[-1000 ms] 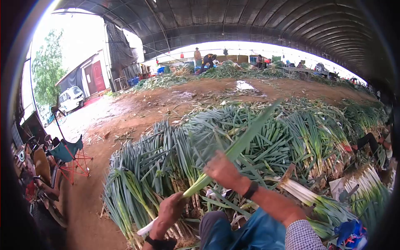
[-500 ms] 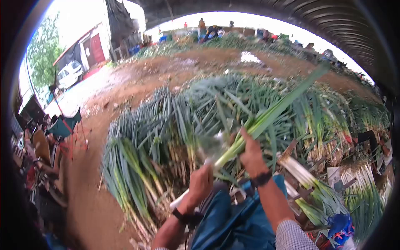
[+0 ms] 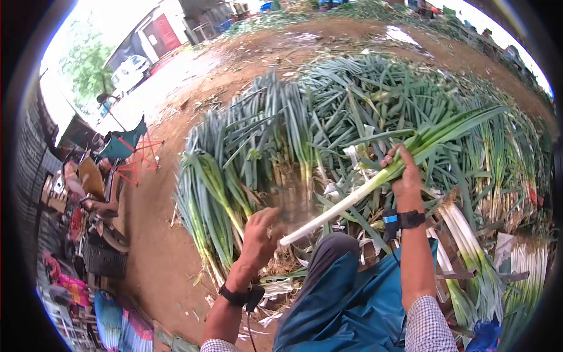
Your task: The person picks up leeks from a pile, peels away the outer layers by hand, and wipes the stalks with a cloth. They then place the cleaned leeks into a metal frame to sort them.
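A long leek (image 3: 343, 204) lies slantwise across my lap, its white shank pointing down to the left and its green leaves fanning up to the right. My right hand (image 3: 404, 173) is closed around it where white turns to green. Just left of the root end is my left hand (image 3: 258, 240), with curled fingers smeared by motion. A brownish blur hangs above that hand. Beyond my hands, a broad heap of untrimmed leeks (image 3: 275, 126) covers the ground. Pale, stripped leeks (image 3: 463, 226) lie to the right of my right forearm.
Another bundle of white-stemmed leeks (image 3: 525, 264) rests at the far right. Loose peelings (image 3: 281, 287) litter the ground near my knees. A folding chair (image 3: 126, 144) stands at the left, near a dark crate (image 3: 105, 260). A white car (image 3: 130, 73) is parked farther back.
My left hand has come off the leek's shank and now is beside its root end. My right hand has risen slightly with the leek, which lies flatter; the view has tilted down and left.
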Demonstrator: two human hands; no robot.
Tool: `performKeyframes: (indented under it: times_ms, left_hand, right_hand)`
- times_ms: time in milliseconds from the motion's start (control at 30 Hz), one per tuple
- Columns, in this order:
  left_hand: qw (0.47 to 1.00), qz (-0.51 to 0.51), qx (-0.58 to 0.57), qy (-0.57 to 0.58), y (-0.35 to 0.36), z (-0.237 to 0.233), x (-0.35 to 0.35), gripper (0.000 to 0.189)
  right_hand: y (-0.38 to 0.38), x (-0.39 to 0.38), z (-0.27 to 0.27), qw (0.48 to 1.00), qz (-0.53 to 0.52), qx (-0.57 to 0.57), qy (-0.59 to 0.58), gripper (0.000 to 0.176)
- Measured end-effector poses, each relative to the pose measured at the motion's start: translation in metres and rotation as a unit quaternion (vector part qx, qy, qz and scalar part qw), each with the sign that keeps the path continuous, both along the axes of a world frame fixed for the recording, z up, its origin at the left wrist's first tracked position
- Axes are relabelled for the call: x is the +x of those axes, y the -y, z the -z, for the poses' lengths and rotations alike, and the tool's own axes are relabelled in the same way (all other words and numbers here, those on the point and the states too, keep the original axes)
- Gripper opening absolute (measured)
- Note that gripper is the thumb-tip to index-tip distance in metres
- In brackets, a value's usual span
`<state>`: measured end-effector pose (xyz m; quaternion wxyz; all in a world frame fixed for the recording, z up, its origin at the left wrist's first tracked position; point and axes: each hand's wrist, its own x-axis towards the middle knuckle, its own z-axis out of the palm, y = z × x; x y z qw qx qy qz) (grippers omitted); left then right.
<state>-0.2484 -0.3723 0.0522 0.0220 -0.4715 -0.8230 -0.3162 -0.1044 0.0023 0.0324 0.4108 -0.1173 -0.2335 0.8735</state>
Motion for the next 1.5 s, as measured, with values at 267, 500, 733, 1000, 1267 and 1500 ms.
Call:
performKeyframes:
  times_ms: [267,500,733,1000,1267,1500]
  left_hand:
    - [0.989,0.118,-0.007,0.09,-0.127,0.033,0.028,0.038]
    - [0.988,0.043,0.044,0.139,-0.142,0.063,0.043,0.019]
    - [0.983,-0.107,-0.056,0.141,-0.025,0.12,0.007,0.026]
    - [0.999,-0.035,-0.032,-0.012,-0.006,0.033,0.024,0.062]
    - [0.78,0.136,0.002,0.611,-0.051,0.034,0.055,0.034]
    - [0.656,0.106,0.011,0.747,-0.035,0.048,0.084,0.047]
  right_hand:
    - [0.032,-0.028,0.017,0.995,-0.007,-0.092,0.037,0.024]
    - [0.044,-0.02,0.011,0.996,0.005,-0.07,0.057,0.023]
    - [0.03,-0.025,0.019,0.993,0.008,-0.083,0.083,0.024]
    - [0.01,-0.028,0.018,0.992,0.01,-0.079,0.093,0.024]
    - [0.065,0.004,-0.006,0.958,-0.16,0.192,0.142,0.038]
    - [0.077,0.016,0.02,0.96,-0.228,0.106,0.122,0.032]
